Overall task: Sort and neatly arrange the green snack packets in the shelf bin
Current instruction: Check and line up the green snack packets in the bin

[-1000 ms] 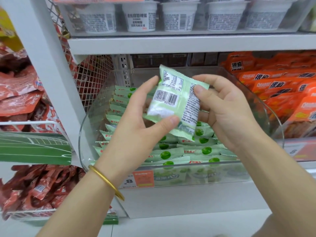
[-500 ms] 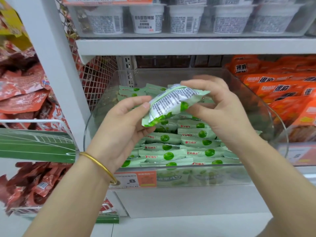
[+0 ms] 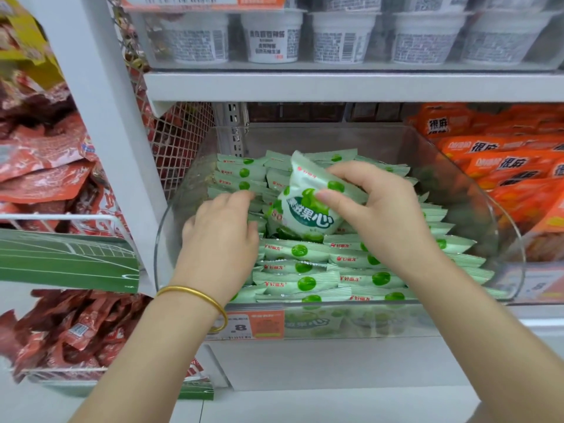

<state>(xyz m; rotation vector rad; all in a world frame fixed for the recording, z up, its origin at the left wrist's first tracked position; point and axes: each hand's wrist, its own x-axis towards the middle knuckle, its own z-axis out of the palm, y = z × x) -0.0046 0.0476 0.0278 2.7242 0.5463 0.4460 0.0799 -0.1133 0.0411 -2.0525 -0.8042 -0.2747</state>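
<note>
A clear plastic shelf bin (image 3: pixel 476 190) holds rows of pale green snack packets (image 3: pixel 305 265) standing on edge. My right hand (image 3: pixel 387 218) pinches one green packet (image 3: pixel 305 209) between thumb and fingers. The packet is tilted, its printed front faces me, and it hangs just above the middle rows with its lower edge among them. My left hand (image 3: pixel 219 236), with a gold bangle on the wrist, lies palm down in the left part of the bin. Its fingers touch the tops of the packets there and hold nothing.
Orange snack packets (image 3: pixel 503 160) fill the neighbouring bin on the right. White cups (image 3: pixel 271 38) stand on the shelf above. Red packets (image 3: pixel 42 166) hang in wire baskets left of a white upright post (image 3: pixel 106 117). An orange price tag (image 3: pixel 253 325) sits on the bin's front.
The packet was turned from its barcode side to its printed front and lowered into the bin. My left hand let go of it and dropped onto the left rows.
</note>
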